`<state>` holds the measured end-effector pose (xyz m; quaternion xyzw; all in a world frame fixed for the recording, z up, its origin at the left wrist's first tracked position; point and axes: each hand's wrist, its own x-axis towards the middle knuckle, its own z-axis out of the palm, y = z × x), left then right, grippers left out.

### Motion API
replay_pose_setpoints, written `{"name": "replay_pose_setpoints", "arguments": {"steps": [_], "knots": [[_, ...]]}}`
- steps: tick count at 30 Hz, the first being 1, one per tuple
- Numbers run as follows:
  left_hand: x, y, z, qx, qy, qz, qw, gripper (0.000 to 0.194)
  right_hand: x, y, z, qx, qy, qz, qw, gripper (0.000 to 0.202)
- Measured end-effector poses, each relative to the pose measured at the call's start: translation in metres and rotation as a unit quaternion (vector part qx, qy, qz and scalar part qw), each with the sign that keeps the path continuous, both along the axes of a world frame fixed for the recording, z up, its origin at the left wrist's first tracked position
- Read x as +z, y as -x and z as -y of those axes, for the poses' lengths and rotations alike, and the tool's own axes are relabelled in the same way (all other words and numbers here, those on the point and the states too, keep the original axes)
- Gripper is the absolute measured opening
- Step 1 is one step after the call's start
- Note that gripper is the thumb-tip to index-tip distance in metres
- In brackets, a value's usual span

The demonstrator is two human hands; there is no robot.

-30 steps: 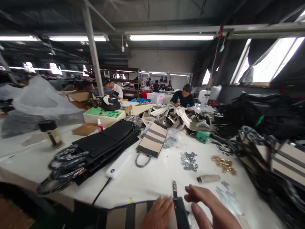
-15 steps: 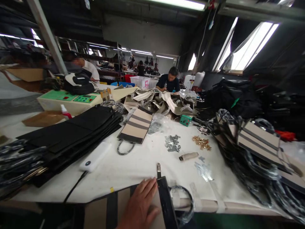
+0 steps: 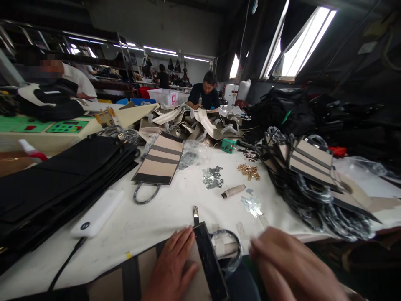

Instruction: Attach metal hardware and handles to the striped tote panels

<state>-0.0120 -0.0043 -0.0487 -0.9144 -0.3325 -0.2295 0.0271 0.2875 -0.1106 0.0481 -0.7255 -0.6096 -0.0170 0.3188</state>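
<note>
My left hand [image 3: 173, 263] lies flat with its fingers stretched out, pressing on a beige bag panel with dark stripes [image 3: 108, 286] at the table's front edge. The panel's black end band [image 3: 209, 255] runs just right of my fingertips. From its far corner sticks out a short black tab with a metal fitting [image 3: 196, 212]. A plastic-wrapped loop handle [image 3: 238, 246] curves off the band's right side. My right hand [image 3: 288, 263] hangs at the lower right, apart from the panel and smeared by motion. Its fingers look bent, but what they hold, if anything, does not show.
Stacked black panels [image 3: 59, 171] and a white power bank [image 3: 97, 213] lie left. Beyond my hands are another bag panel [image 3: 159, 161], silver plates [image 3: 213, 177], gold fittings [image 3: 249, 171] and a cloth roll [image 3: 233, 191]. Striped pieces [image 3: 310, 159] are piled right. A co-worker [image 3: 205, 94] sits opposite.
My right hand has come into view at the lower right. The view has turned to the right, so the tabletop things appear further left. My left hand stays flat on the bag panel.
</note>
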Motion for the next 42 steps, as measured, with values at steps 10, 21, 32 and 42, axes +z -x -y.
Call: {"name": "replay_pose_setpoints", "arguments": {"steps": [10,21,32,42], "knots": [[-0.007,0.0,-0.003,-0.001,0.003,0.009,1.0,0.072,-0.051,-0.108,-0.066,-0.182,0.228,-0.05,0.955,0.043],[-0.028,0.005,-0.008,-0.037,0.028,0.018,0.999,0.094,-0.083,-0.136,-0.076,-0.094,0.235,-0.107,0.961,0.036],[-0.036,0.003,-0.012,-0.039,-0.009,0.015,0.999,0.067,0.025,-0.008,-0.149,0.061,0.096,-0.191,0.975,0.036],[0.034,-0.009,0.017,0.016,0.241,0.034,0.97,0.074,0.03,0.083,-0.149,0.317,0.303,-0.221,0.871,0.025]]}}
